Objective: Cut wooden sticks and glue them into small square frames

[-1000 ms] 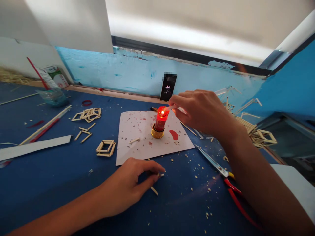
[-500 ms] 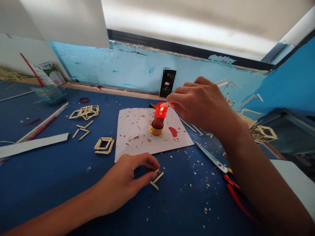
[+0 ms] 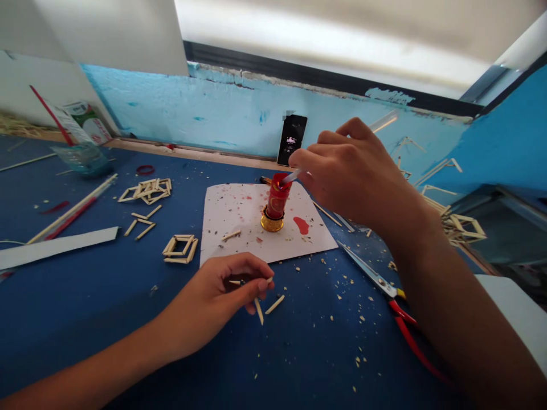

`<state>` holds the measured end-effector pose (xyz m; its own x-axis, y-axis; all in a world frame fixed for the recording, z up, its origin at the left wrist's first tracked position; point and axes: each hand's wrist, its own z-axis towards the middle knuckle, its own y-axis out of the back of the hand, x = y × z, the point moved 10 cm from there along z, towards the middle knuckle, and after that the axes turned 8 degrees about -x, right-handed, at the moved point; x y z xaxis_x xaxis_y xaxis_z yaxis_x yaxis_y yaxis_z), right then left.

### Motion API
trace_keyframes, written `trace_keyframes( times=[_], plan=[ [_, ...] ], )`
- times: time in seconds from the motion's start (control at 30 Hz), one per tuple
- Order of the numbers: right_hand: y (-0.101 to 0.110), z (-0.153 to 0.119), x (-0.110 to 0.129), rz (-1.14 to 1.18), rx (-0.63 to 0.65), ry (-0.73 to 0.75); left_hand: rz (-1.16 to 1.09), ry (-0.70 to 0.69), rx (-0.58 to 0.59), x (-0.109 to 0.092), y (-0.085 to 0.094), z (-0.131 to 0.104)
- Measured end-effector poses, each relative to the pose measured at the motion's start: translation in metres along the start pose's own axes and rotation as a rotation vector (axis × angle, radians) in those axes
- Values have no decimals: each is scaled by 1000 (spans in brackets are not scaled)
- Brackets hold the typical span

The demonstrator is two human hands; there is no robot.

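My right hand [image 3: 354, 171] grips a translucent glue stick [image 3: 293, 177]. The glue stick's lower tip reaches into the top of a red candle [image 3: 278, 196] on a gold base, and its other end shows behind my knuckles. Only a faint glow appears at the wick. Nearer to me, my left hand [image 3: 231, 285] pinches short wooden sticks [image 3: 259, 312] between thumb and fingers, partly hidden by the fingers. Beside the fingertips a loose wooden stick [image 3: 274, 304] lies on the blue table.
The candle stands on a wax-spotted white sheet [image 3: 231, 208]. Scissors [image 3: 384, 285] with red handles lie at right. Small stick frames [image 3: 180, 249] rest at left, with larger stick structures [image 3: 465, 228] at far right. A phone [image 3: 292, 139] leans on the wall.
The candle's bright flame has shrunk to a faint glow as the glue stick's tip moved into its top. My left hand has lifted sticks slightly, leaving one on the table.
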<state>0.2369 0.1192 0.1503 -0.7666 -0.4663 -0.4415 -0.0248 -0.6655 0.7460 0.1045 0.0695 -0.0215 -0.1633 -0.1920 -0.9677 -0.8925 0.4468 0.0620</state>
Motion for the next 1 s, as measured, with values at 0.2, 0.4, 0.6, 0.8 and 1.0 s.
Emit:
trace_keyframes(
  times=[0.2, 0.4, 0.6, 0.8, 1.0],
  plan=[
    [1, 0, -3, 36, -13, -29, -94, 29, -25, 5, 3, 3],
    [3, 0, -4, 34, -33, -18, -131, 59, -17, 10, 5, 4],
    [6, 0, -4, 100, -38, -25, -136, 57, -28, 11, 7, 6],
    [8, 0, -2, 56, -46, -9, -85, 6, -80, 4, 14, 9],
    [7, 0, -2, 53, -50, 2, -99, 20, -157, 7, 25, 11]
  ],
)
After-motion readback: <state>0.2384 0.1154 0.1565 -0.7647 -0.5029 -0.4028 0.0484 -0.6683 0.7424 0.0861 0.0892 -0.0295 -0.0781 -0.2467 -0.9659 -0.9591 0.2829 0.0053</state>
